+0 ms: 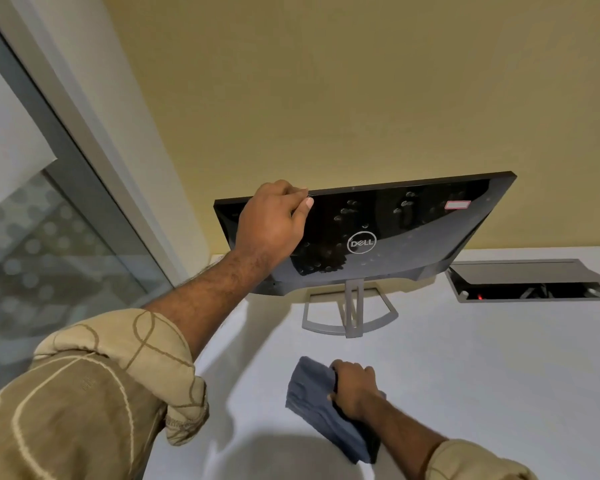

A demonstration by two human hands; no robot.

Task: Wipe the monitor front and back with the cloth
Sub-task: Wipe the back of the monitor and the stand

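Observation:
A black monitor (395, 230) stands on a white desk (482, 375) with its glossy back towards me, a round logo in the middle and many smudges on it. Its grey stand (352, 313) rests on the desk. My left hand (274, 220) grips the monitor's top edge near the left corner, fingers curled over it. Nearer to me, my right hand (354, 389) holds a folded dark blue cloth (319, 407) just above or on the desk, apart from the monitor.
A yellow wall (326, 98) rises right behind the monitor. A glass partition with a grey frame (84, 209) runs along the left. At the right of the desk a grey cable box (530, 282) has its lid raised.

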